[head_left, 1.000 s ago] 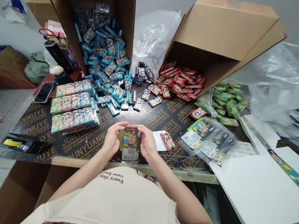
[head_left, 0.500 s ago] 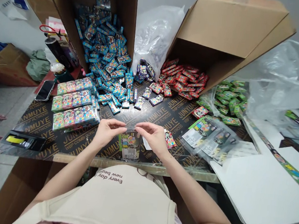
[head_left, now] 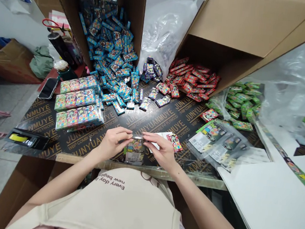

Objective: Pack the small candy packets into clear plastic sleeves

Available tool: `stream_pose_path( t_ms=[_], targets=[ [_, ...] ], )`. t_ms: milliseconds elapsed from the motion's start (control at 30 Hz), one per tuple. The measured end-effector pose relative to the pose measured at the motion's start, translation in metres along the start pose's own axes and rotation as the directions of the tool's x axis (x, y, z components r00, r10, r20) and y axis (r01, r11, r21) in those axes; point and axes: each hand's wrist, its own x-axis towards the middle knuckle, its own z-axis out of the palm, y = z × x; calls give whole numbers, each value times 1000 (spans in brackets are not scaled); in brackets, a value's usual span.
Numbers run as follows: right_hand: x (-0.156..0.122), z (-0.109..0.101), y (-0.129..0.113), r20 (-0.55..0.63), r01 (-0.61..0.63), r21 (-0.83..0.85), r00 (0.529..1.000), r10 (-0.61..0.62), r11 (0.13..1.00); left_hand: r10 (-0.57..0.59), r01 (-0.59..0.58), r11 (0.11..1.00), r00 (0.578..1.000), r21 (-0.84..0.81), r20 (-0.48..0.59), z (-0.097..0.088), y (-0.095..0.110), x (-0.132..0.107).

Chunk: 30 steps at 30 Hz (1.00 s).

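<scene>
My left hand point(head_left: 114, 141) and my right hand point(head_left: 160, 148) meet at the top edge of a small clear bag with a printed card inside point(head_left: 135, 151), which lies near the table's front edge. Both hands pinch the bag's top flap, fingers pressed together. Just right of my right hand lie a white slip point(head_left: 163, 135) and a red packet point(head_left: 175, 142). The printed black plywood table point(head_left: 168, 119) carries everything.
A tipped carton spills blue packets point(head_left: 112, 56); another carton point(head_left: 243, 33) spills red packets point(head_left: 193, 82). Green packets point(head_left: 240, 101) lie right, filled bags point(head_left: 78, 105) stacked left, empty clear bags point(head_left: 220, 142) and white sheets point(head_left: 271, 198) right. A tape dispenser point(head_left: 24, 139) and phone point(head_left: 48, 88) sit left.
The bag went from held upright in both hands to lying lower on the table; my fingers moved to its top flap and pinched closer together. The camera tipped slightly forward.
</scene>
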Motion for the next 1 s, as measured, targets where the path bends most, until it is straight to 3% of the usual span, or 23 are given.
stream_pose_path(
  t_ms=[133,200,233,267,300,367,400,433,500,533,600,700,767,800,833,900,933,1000],
  targets=[
    [5,7,-5,-21,65,-38,998,-66,997,180,-179,982,983,68,-23,0,-4,5],
    [23,12,-7,-17,34,-10,999,-35,999,178,-170,982,978,81,-107,-10,-2,11],
    [36,17,-5,-23,21,20,1000,-20,1000,148,-134,987,968,84,-200,-16,-2,12],
    [50,22,0,-36,11,47,999,-9,999,100,-77,993,941,84,-323,-23,-3,12],
    [65,29,9,-54,4,55,999,-1,998,39,-4,997,888,76,-458,-29,-6,8],
    [90,47,35,-79,-22,-50,997,18,998,-109,166,986,733,21,-671,-37,-17,-9],
    [100,58,51,-54,-50,-184,998,41,982,-188,251,968,662,-22,-726,-39,-25,-23],
    [107,70,66,-6,-79,-323,997,81,943,-274,332,941,624,-69,-732,-39,-34,-38],
    [117,95,90,73,-87,-547,986,151,833,-426,461,874,572,-156,-701,-35,-53,-70],
    [119,106,98,89,-79,-624,981,170,778,-446,503,853,558,-143,-699,-33,-61,-84],
    [123,124,106,91,-55,-717,981,173,694,-379,558,830,580,12,-721,-29,-70,-102],
    [125,130,102,110,-48,-730,976,187,682,-290,529,819,715,221,-637,-24,-68,-99],
    [123,119,94,144,-61,-628,971,193,775,-370,497,858,773,129,-515,-21,-65,-83],
    [120,110,89,170,-59,-539,969,177,841,-447,507,862,763,2,-467,-20,-63,-73],
    [115,98,83,209,-39,-430,968,142,902,-541,526,835,724,-164,-428,-18,-62,-63],
    [103,73,68,325,31,-204,945,38,978,-727,542,665,628,-513,-278,-14,-61,-43],
    [96,61,60,403,63,-109,915,-14,992,-780,547,549,606,-633,-153,-12,-60,-35],
    [82,40,44,521,97,-6,850,-80,995,-780,588,377,618,-716,97,-6,-57,-20]
  ],
)
